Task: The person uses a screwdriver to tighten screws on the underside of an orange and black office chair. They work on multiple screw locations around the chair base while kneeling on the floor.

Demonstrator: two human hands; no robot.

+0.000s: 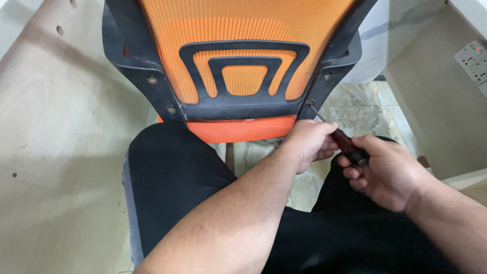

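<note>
Working the dark-handled screwdriver with its thin steel shaft [341, 139] into the lower screw hole on the right side [311, 103] of the black plastic frame of the orange mesh chair back [243, 104]. My right hand [388, 175] is closed around the butt of the handle, and my left hand [309, 142] is curled around the front of the handle where the shaft comes out, steadying it. The tip sits right at that hole; I can't tell whether a screw is in there. Across on the left, two screws [151, 79] sit in their holes, so by my reckoning that side is done. On the right, the upper hole [328, 75] seems filled too, leaving this last one. No boxes or trays in view, just pale wooden panels [56, 152] on both sides.
</note>
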